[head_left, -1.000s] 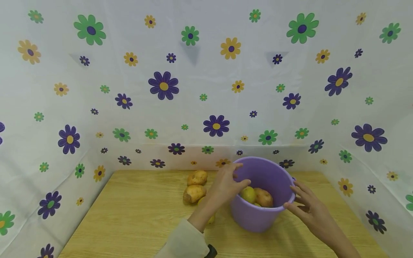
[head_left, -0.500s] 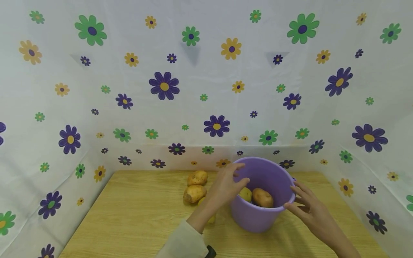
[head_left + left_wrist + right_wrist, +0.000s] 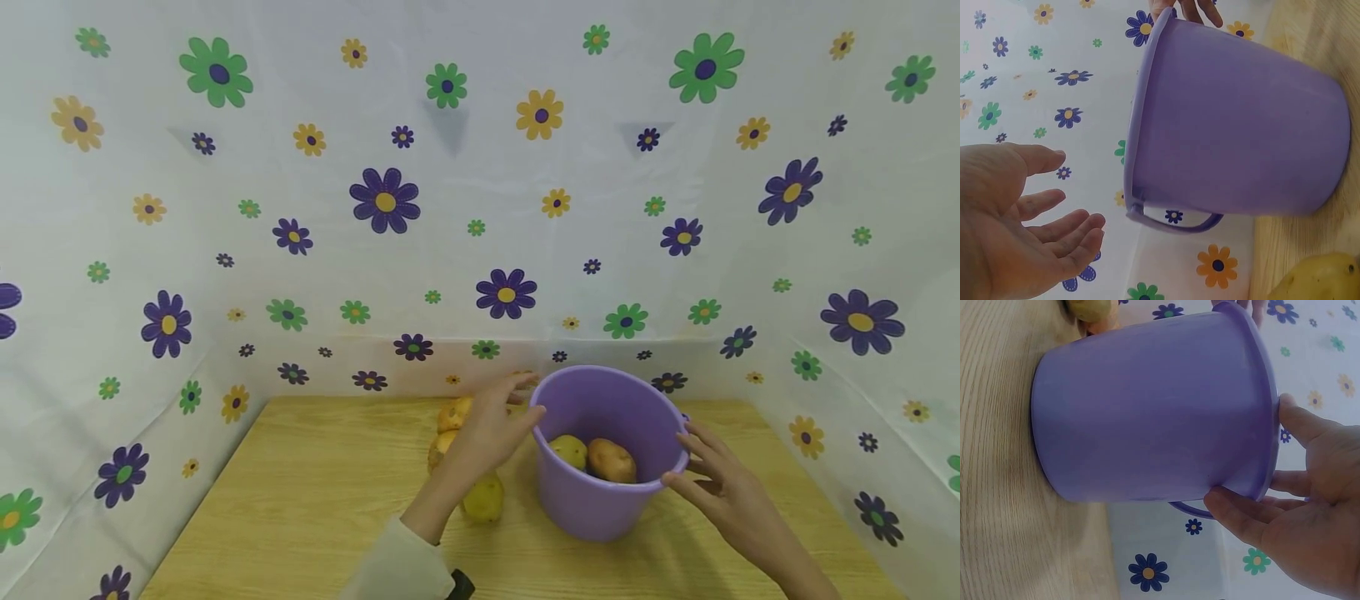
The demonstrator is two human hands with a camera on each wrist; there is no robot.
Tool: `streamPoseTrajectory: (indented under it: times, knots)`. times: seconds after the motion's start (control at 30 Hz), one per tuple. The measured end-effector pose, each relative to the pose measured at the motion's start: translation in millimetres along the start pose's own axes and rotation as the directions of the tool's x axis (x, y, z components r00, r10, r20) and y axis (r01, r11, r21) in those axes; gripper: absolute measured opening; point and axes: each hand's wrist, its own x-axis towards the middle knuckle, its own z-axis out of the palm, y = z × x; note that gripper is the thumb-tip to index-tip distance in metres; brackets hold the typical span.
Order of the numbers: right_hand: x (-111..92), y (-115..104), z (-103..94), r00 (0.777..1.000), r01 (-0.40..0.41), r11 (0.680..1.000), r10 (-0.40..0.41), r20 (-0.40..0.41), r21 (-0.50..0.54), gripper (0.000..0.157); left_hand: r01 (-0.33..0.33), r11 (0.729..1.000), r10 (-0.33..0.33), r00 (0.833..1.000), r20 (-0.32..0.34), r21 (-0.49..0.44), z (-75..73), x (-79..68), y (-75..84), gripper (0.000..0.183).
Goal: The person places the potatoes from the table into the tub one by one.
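A purple bucket stands upright on the wooden table. Inside lie a brown potato and a round yellow-green fruit. My right hand holds the bucket's right rim, thumb and fingertips touching its edge and outer wall. On the left, my left hand hovers beside the rim; in the left wrist view its relaxed fingers are apart from the bucket and hold nothing. Beneath the left forearm sits a yellow-green fruit, and potatoes are partly hidden behind that hand.
The wooden tabletop reaches back to a white flower-printed sheet, which rises behind and along both sides. The bucket's purple handle hangs down at its side.
My left hand has moved left from over the bucket's opening to outside its rim. The fruit and potato inside have shifted slightly. My right hand keeps its place on the rim.
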Motion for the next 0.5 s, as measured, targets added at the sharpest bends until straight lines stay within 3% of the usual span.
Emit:
streamPoseTrajectory:
  times: [0.37, 0.5]
  knots:
    - [0.5, 0.3, -1.3, 1.0, 0.018, 1.0, -0.018, -0.001, 0.006, 0.06, 0.007, 0.999, -0.004, 0.998, -0.068, 0.044, -26.1, -12.4, -18.7, 0.05]
    - [0.5, 0.6, -1.5, 1.0, 0.015, 1.0, -0.015, 0.001, 0.007, 0.061, 0.043, 0.997, -0.038, 0.996, -0.077, 0.058, -36.2, -17.2, -26.4, 0.05]
